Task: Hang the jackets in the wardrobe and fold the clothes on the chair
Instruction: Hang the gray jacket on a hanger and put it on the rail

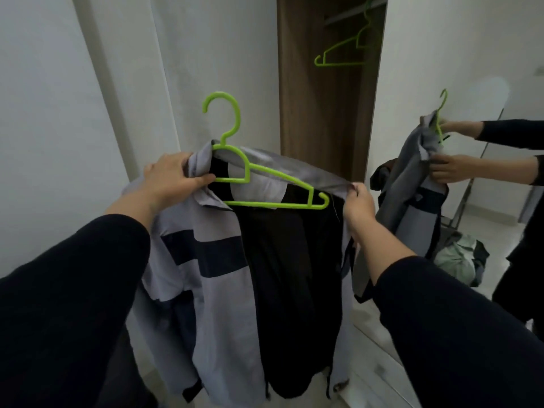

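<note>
1. Holding up a grey jacket (212,278) in front of the open wardrobe (326,92), the person is fitting a green hanger (250,175) into it.
2. The left hand (173,178) has its fingers and thumb curled round the collar and the near end of the hanger.
3. The right hand (357,201) pinches the cloth of the other shoulder, right by the far end of the hanger.
4. That far end is not under the shoulder yet, I think. It pokes out in front of the cloth.
5. To do this well, the right hand should pull the shoulder over that end. Both sides should then sit even, so the jacket does not slip off.
6. The hook must stay up and free, ready for the rail (353,10).
7. Inside the wardrobe, another green hanger (341,54) hangs from the rail with nothing on it. No jacket shows in there.
8. A mirror (471,69) on the right shows the same hands and jacket, and a pile of clothes (459,260) low down.
</note>
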